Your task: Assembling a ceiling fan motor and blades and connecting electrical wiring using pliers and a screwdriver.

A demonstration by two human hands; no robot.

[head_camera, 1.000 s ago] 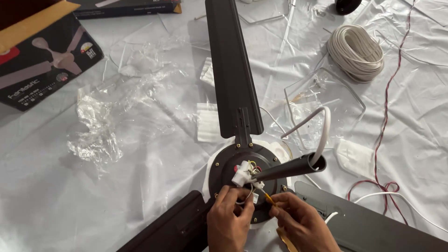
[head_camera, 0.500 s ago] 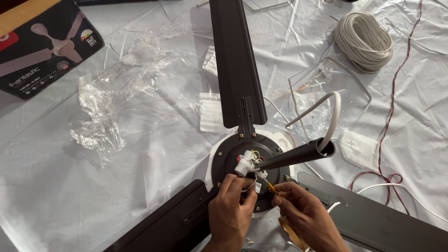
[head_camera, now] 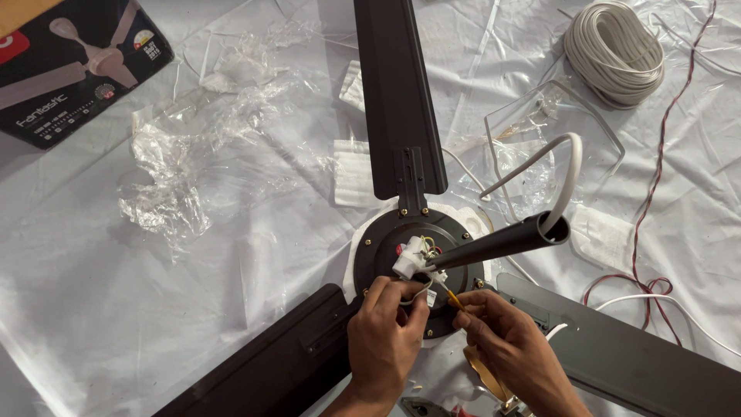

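I see the white terminal block (head_camera: pixel 411 257) sitting on top of the dark ceiling fan motor hub (head_camera: pixel 386 245), right where the down rod (head_camera: pixel 502 241) meets it, near the middle bottom of my view. My left hand (head_camera: pixel 384 340) curls against the hub with its fingers bent around a thin white wire under the block. My right hand (head_camera: pixel 505 344) pinches a small yellow-handled screwdriver (head_camera: pixel 454 299), tip aimed at the block; whether the tip sits in a screw I cannot tell, the hands crowd it. I judge the wiring at the block is the step in hand, and it calls for a steady wire and a squarely seated tip. Outward, three brown blades (head_camera: pixel 397 100) spread over the white sheet (head_camera: pixel 100 309), with crumpled plastic wrap (head_camera: pixel 181 181), a cable coil (head_camera: pixel 614 52) and the fan carton (head_camera: pixel 73 69).
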